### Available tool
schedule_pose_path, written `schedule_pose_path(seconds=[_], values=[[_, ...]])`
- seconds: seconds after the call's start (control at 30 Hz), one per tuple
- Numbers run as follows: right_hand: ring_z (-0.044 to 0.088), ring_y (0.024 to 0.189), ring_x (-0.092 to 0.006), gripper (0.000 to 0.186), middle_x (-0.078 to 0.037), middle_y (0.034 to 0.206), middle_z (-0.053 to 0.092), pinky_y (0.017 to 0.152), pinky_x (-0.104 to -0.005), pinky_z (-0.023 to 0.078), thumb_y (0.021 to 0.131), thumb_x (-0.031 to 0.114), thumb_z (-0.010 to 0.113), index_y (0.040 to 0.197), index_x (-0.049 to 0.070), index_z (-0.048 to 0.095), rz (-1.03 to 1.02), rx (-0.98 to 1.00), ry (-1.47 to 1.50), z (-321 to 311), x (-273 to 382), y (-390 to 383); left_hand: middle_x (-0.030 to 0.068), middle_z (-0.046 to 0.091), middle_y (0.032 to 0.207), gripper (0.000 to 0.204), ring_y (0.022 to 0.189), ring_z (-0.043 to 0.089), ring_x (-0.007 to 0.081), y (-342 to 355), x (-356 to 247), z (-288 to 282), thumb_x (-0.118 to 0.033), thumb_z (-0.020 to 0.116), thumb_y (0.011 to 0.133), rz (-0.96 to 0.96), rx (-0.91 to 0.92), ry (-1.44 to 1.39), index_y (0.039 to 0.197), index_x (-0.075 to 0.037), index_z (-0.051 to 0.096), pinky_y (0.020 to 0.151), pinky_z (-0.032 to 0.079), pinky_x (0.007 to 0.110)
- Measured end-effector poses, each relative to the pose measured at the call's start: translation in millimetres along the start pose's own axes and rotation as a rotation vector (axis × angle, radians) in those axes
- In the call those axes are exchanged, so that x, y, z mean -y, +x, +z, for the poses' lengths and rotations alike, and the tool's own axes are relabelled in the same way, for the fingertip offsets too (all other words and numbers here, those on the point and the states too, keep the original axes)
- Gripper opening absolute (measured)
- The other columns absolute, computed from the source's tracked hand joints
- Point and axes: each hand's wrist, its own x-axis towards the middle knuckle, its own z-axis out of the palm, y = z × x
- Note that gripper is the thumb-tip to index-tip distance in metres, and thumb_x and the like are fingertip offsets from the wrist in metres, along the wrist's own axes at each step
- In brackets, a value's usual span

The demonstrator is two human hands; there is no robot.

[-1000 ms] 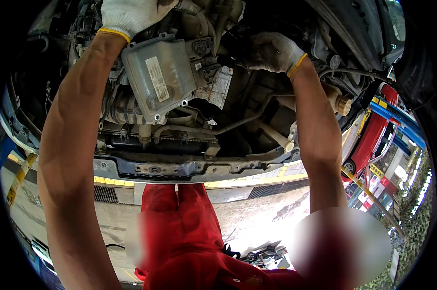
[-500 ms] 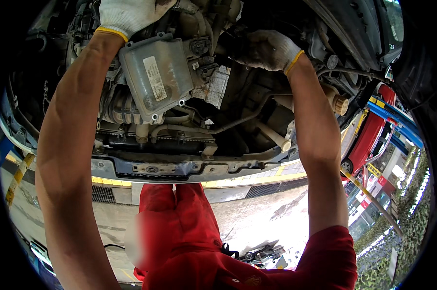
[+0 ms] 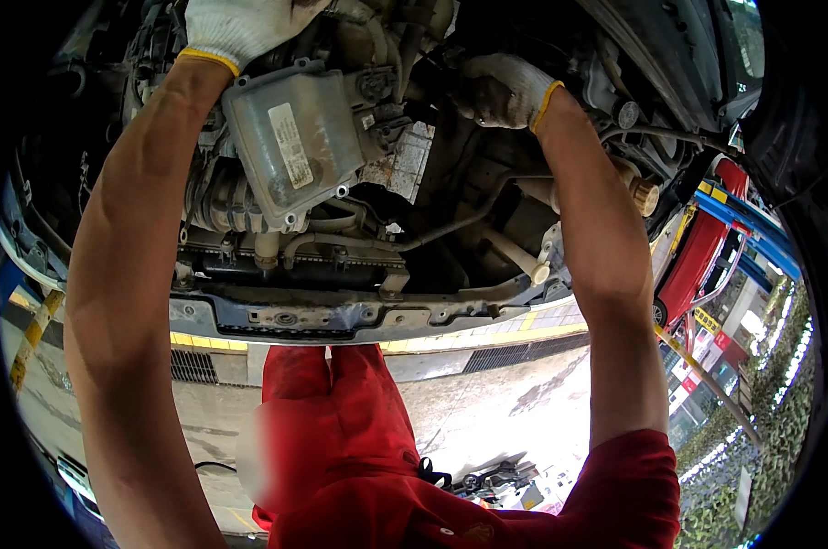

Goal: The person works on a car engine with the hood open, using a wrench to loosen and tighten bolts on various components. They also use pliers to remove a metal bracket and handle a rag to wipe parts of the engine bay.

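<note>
My left hand [image 3: 240, 27], in a white glove with a yellow cuff, reaches over the engine at the upper edge. Its fingers run out of the picture, so what they touch is hidden. Just below it lies a grey ribbed control box [image 3: 290, 142] with a white label on its lid. My right hand [image 3: 505, 90], in a glove blackened over the fingers, is deep in the bay right of the engine. Those fingers are curled in around something too dark to make out, near a dark hose area.
A metal crossbeam [image 3: 359, 316] spans the front of the bay. A bent pipe [image 3: 460, 224] runs across the gap under my right hand, near a reservoir with a tan cap [image 3: 647, 197]. A red car [image 3: 702, 256] stands by a blue lift at the right.
My right hand has turned slightly and its fingers are more curled. My right elbow has shifted a little to the right. The left hand has barely moved.
</note>
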Motion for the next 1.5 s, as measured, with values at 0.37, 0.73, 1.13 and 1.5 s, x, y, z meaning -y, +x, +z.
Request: schedule_pose_path(seconds=[0.37,0.73,1.13,1.5], values=[[0.041,0.039,-0.0097,0.025,-0.007,0.057,0.056,0.038,-0.0246,0.031,0.100,0.021,0.059,0.082,0.004,0.064,-0.205,-0.011,-0.442,-23,-38,64,0.0107,0.064,0.084,0.020,0.077,0.065,0.0338,2,1,-6,-0.031,0.069,0.080,-0.005,0.002,0.032,0.084,-0.011,0.070,0.072,0.052,0.046],[0.075,0.094,-0.0285,0.024,-0.012,0.091,0.076,0.079,-0.0350,0.059,0.067,0.013,0.086,0.091,0.011,0.079,-0.428,-0.351,-2.036,42,-69,62,0.0108,0.067,0.089,0.019,0.079,0.066,0.0344,0,-5,-1,-0.029,0.069,0.080,0.001,-0.003,0.039,0.087,-0.011,0.071,0.074,0.053,0.047],[0.075,0.095,-0.0236,0.020,-0.009,0.098,0.077,0.076,-0.0368,0.058,0.072,0.018,0.084,0.089,0.011,0.077,-0.371,-0.395,-1.860,25,-85,48,0.0103,0.068,0.092,0.018,0.082,0.066,0.0340,0,-15,13,-0.028,0.069,0.080,0.014,-0.012,-0.001,0.088,-0.011,0.071,0.076,0.052,0.046],[0.074,0.106,-0.0262,0.026,-0.010,0.114,0.077,0.083,-0.0373,0.059,0.086,0.026,0.074,0.108,0.014,0.080,-0.256,-0.464,-1.820,56,-107,65,0.0115,0.068,0.092,0.016,0.083,0.068,0.0351,-4,-7,-2,-0.024,0.068,0.080,-0.007,0.032,0.021,0.086,-0.010,0.071,0.075,0.053,0.047]])
